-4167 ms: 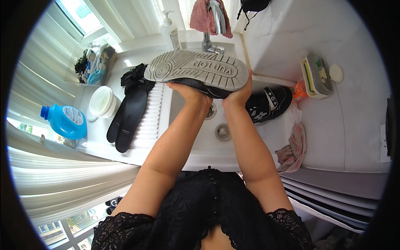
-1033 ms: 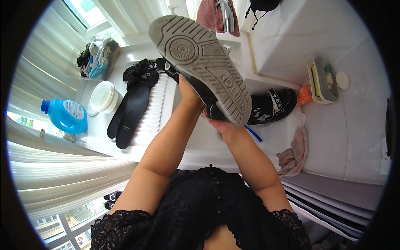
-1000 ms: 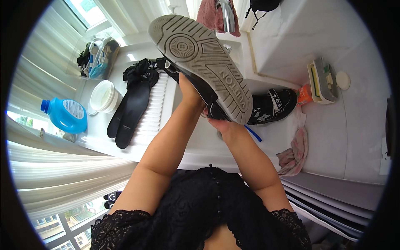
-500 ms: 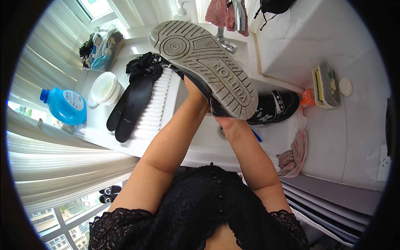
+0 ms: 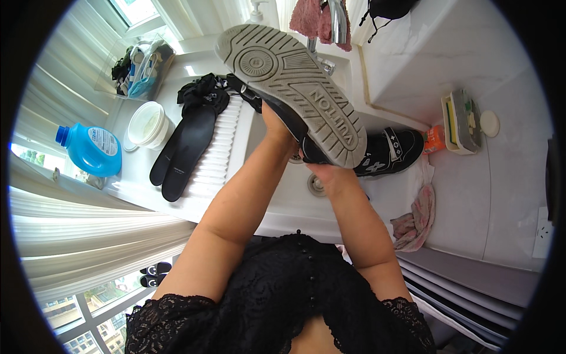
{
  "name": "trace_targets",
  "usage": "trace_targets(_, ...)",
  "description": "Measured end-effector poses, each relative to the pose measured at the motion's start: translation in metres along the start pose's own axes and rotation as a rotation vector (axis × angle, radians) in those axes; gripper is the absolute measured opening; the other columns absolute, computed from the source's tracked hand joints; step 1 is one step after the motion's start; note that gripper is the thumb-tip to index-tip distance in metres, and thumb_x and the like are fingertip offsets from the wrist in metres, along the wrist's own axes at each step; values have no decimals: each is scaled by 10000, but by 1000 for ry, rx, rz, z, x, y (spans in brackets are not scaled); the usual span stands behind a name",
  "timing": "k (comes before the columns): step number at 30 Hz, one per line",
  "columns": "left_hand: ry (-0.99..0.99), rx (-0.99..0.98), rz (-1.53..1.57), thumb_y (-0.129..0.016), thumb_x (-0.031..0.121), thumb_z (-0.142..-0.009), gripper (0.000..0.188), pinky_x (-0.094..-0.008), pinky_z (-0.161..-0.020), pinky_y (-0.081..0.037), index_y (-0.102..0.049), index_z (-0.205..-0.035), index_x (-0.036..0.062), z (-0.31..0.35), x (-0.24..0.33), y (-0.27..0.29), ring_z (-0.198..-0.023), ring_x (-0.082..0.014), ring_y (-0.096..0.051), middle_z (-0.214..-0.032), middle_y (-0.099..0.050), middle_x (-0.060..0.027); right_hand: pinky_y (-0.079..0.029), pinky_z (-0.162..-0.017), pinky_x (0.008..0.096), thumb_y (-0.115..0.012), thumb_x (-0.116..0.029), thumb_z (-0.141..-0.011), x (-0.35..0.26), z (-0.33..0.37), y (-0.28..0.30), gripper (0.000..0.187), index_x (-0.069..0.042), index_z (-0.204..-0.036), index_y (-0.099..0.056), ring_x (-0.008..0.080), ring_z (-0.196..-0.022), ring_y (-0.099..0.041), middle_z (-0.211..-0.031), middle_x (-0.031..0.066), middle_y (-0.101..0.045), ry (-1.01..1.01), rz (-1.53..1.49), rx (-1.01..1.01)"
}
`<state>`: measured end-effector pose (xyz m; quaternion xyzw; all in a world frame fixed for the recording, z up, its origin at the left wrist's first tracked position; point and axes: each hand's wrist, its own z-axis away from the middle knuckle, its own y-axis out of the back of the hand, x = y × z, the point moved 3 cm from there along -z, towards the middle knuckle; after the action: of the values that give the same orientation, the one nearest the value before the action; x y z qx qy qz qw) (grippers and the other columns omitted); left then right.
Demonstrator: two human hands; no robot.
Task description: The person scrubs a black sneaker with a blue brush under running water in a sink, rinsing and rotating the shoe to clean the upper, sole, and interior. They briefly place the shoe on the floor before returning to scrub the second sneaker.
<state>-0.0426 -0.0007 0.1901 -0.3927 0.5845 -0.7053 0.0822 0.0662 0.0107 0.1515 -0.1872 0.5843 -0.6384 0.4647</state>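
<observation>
A black sneaker [image 5: 298,94] is held up over the white sink [image 5: 283,203], its grey ridged sole facing me and its toe pointing far left. My left hand [image 5: 278,125] grips it along the near left side, with the fingers hidden behind it. At the heel, my right hand [image 5: 323,172] holds on from below; most of its fingers are out of sight. The matching black sneaker [image 5: 389,153] lies to the right, its patterned strap showing. Left of the basin, two black insoles [image 5: 188,144] rest on the ribbed washboard area [image 5: 221,150], with black laces or cloth [image 5: 203,91] beyond them.
On the left stand a blue detergent bottle [image 5: 97,150], a white tub [image 5: 150,127] and a clear box of bottles [image 5: 141,71]. A faucet [image 5: 338,23] with a pink cloth is at the back. Right: a sponge holder [image 5: 461,124], an orange container [image 5: 434,140], a pink rag [image 5: 415,218].
The held sneaker has shifted slightly right, turning so its toe sits higher. More of the sink drain shows beside my right wrist, while the blue object there is now nearly hidden.
</observation>
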Motion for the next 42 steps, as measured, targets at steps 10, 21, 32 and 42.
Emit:
trace_targets(10, 503, -57, -62, -340, 372, -964, 517, -438, -984, -470, -538, -1248, -13, -6, 14, -5, -1099, -311, -600, -1222, -599, -187, -535, -912, 341, -472, -201, -983, -49, 13, -22, 360, -28, -1295, -512, 226, -1076, -615, -1246, 134, -594, 162, 208, -217)
trace_targets(21, 217, 56, -21, -260, 322, -1001, 492, -456, -873, -535, -494, -1283, -7, -9, 18, -26, -1022, -340, -612, -1229, -570, -206, -535, -890, 280, -460, -186, -992, -21, 17, -30, 349, -37, -1306, -489, 184, -1065, -615, -1238, 110, -596, 118, 217, -119)
trace_targets(32, 89, 138, -190, -257, 300, -981, 498, -475, -952, -486, -496, -1288, -11, -11, 18, -13, -1068, -379, -592, -1247, -566, -222, -542, -774, 427, -536, -409, -907, 6, 17, 9, 390, -91, -1126, -596, 266, -909, -627, -1041, 68, -654, -198, 47, 36)
trace_targets(42, 114, 87, -92, -259, 363, -978, 533, -466, -916, -507, -494, -1285, -5, -1, 18, -37, -1068, -353, -595, -1228, -577, -204, -417, -546, 341, -541, -411, -869, 1, 16, -5, 286, -144, -922, -626, 207, -720, -551, -860, 20, -637, 32, -116, 393)
